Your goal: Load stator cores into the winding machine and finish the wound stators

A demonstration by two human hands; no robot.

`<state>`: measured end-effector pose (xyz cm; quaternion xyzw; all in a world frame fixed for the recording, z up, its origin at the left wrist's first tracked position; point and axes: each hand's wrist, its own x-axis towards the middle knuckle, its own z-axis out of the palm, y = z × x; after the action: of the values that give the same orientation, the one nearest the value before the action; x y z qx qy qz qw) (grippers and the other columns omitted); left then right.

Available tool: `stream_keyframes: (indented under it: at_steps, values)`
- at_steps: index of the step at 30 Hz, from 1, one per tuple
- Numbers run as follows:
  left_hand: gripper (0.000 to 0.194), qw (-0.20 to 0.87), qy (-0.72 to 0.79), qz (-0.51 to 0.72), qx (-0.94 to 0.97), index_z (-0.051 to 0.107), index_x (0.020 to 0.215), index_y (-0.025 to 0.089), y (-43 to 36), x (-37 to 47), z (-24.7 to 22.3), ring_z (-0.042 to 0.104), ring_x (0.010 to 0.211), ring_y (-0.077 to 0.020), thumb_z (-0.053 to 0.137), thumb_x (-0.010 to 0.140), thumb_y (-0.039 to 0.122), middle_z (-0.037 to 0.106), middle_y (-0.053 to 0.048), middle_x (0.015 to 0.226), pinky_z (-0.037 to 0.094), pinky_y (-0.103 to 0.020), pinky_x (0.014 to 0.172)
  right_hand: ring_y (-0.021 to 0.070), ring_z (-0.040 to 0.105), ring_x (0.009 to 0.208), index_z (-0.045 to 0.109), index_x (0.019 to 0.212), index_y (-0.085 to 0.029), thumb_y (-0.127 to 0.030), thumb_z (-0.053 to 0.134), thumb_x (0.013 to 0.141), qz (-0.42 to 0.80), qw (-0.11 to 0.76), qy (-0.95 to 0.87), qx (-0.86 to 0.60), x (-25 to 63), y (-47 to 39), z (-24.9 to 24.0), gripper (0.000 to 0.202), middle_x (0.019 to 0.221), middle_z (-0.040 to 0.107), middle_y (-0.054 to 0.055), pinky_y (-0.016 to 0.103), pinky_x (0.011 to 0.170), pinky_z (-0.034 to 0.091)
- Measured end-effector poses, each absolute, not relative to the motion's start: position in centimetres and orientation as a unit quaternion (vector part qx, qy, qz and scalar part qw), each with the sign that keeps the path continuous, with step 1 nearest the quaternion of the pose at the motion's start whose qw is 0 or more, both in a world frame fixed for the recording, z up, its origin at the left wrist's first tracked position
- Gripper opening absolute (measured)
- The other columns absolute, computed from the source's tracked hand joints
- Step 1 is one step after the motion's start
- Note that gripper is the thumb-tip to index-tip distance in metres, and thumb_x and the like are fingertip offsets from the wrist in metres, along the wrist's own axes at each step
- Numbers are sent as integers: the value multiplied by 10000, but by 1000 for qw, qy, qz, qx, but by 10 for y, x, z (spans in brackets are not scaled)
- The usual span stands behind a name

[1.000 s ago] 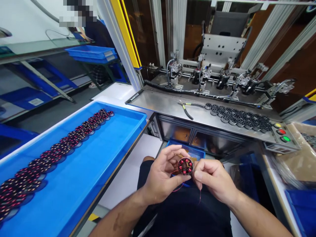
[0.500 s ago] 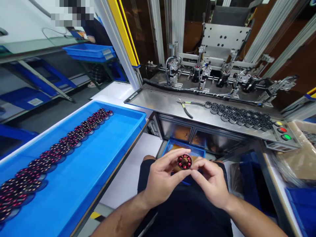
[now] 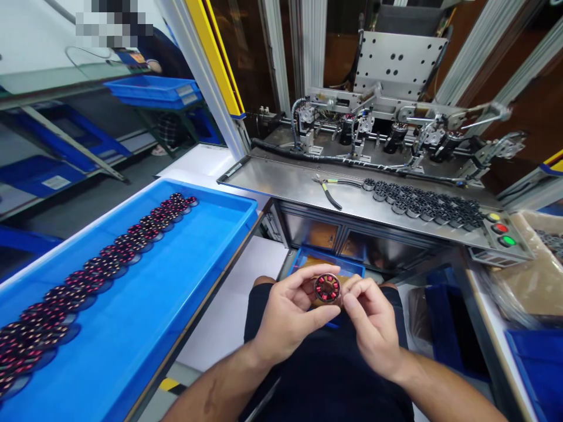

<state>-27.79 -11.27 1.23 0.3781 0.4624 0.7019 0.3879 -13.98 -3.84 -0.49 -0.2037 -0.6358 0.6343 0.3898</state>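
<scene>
My left hand (image 3: 288,310) holds a round motor stator (image 3: 328,288) with red windings between its thumb and fingers, the open face turned up toward me. At the stator's right edge is my right hand (image 3: 373,316), its thumb and fingertips pinched together. What lies between those fingertips is too small to make out. Both hands are above my lap. To the left, a long blue tray (image 3: 176,281) carries a band of many similar wound stators (image 3: 109,258).
A steel ledge (image 3: 281,181) ahead bears cutting pliers (image 3: 329,192), a cluster of black rings (image 3: 422,202) and a button box (image 3: 501,234). Behind it stands a machine with clamps (image 3: 396,138). A blue bin (image 3: 303,258) sits below my hands. A person (image 3: 162,53) works at the back left.
My right thumb and fingers have shifted slightly at the stator's edge, and the stator's face has tilted more toward me. On the machine, the upper linkage arms have swung to a different position.
</scene>
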Motion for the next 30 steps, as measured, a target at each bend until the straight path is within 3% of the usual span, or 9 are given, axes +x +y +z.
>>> stream_keyframes:
  at_steps: [4,8,15,18,21,23,27,30]
  values:
    - [402,239,516,686,454,742,1077,213,-113,-276,7,738,954,-190,819,704,84,745,-78,1085,617,-229,822,165,506,828,516,939,-236,-322,620,944,631,390,-648,-171,-139,-35,-4,135,885,504,14,320,767,451]
    - [508,145,516,653,535,700,1176,228,-115,-275,2,705,1026,-188,784,714,33,726,-74,1102,598,-259,898,150,482,814,506,880,-224,-294,570,976,647,379,-644,-152,-140,-35,4,135,864,474,4,305,766,435]
    - [480,186,508,680,495,711,1132,239,-117,-276,5,719,1000,-172,810,702,50,726,-57,1078,604,-231,883,130,457,767,467,840,-217,-326,473,1030,691,379,-574,-223,-147,-43,-6,219,817,483,-9,273,730,414]
    - [471,176,520,664,507,708,1128,230,-118,-279,6,712,1002,-173,806,704,51,725,-61,1075,599,-228,881,149,510,871,509,962,-230,-320,554,989,664,397,-604,-188,-145,-39,-6,104,937,520,16,300,799,442]
    - [466,156,525,646,532,703,1134,223,-118,-280,6,705,1005,-166,800,711,53,724,-58,1074,588,-225,894,176,524,1000,543,1050,-242,-275,654,921,587,424,-671,-155,-142,-33,1,174,1048,524,38,331,893,435]
    - [475,150,526,642,538,699,1141,225,-118,-279,6,704,1002,-155,797,712,47,723,-50,1074,583,-214,898,155,528,936,568,968,-228,-227,612,945,556,422,-698,-160,-142,-31,7,50,982,526,25,309,856,435]
    - [503,169,522,653,522,704,1147,243,-119,-278,6,703,1027,-148,807,698,43,731,-37,1080,578,-202,916,115,478,749,536,824,-204,-240,534,997,594,409,-656,-224,-147,-31,11,177,815,499,-9,254,703,420]
    - [488,205,511,677,489,725,1118,250,-118,-280,7,718,1010,-149,820,685,47,741,-33,1071,588,-194,897,115,483,744,549,811,-202,-303,562,990,641,394,-613,-241,-150,-32,7,206,802,520,-11,248,702,428]
